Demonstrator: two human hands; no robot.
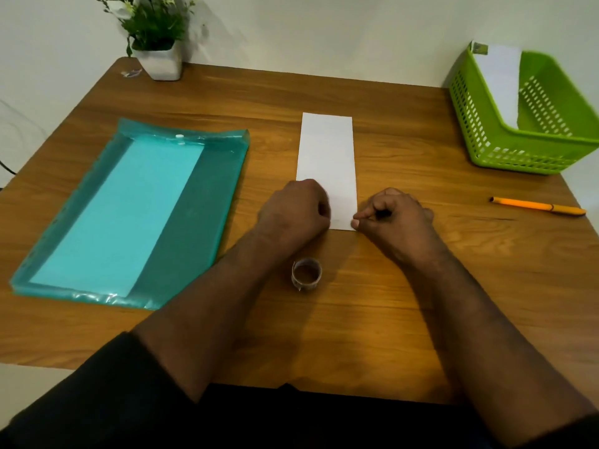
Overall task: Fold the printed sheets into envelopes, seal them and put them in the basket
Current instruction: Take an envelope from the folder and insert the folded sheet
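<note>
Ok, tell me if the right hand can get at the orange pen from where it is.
Probably yes. The orange pen lies alone on bare wooden table to the right of the right hand, nothing between them; that hand must first let go of the folded white paper.

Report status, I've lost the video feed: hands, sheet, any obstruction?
Left hand curled on folded sheet near end; right hand pinching its near right corner. Sheet flat on table. Tape roll just behind hands, not blocking.

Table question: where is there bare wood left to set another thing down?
Bare wood on the table lies between folder and folded sheet, between sheet and basket, and behind them toward the plant pot. Crowded: tape roll, left hand, right hand.
</note>
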